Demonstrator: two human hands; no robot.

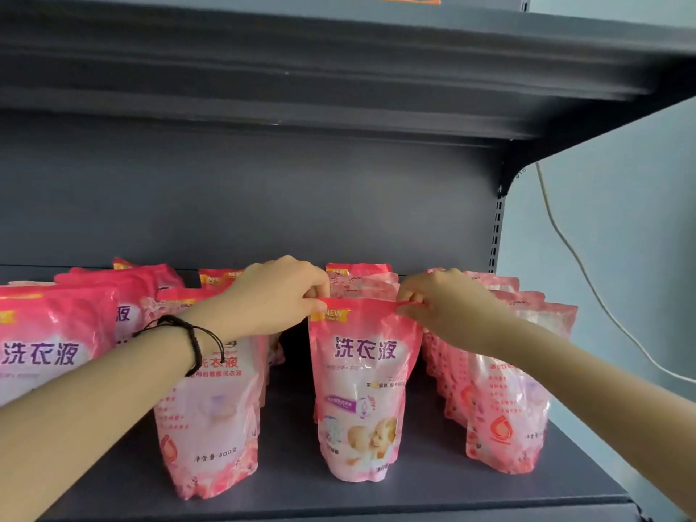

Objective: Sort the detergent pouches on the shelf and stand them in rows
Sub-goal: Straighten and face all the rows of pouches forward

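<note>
A pink detergent pouch (361, 389) with purple characters and a baby picture stands upright at the front of the middle row on the dark shelf (433, 487). My left hand (278, 295) pinches its top left corner. My right hand (448, 307) pinches its top right corner. More pink pouches stand behind it. A row to the left is fronted by a pouch (211, 427) showing its back. Another row (504, 401) stands to the right. A pouch (49, 340) at the far left faces forward.
The shelf above (339, 69) overhangs the pouches. The shelf's back panel (244, 197) is dark grey. Its upright post (496, 227) stands at the right, with a white cable (572, 250) hanging on the wall beyond. Bare strips of shelf lie between the rows.
</note>
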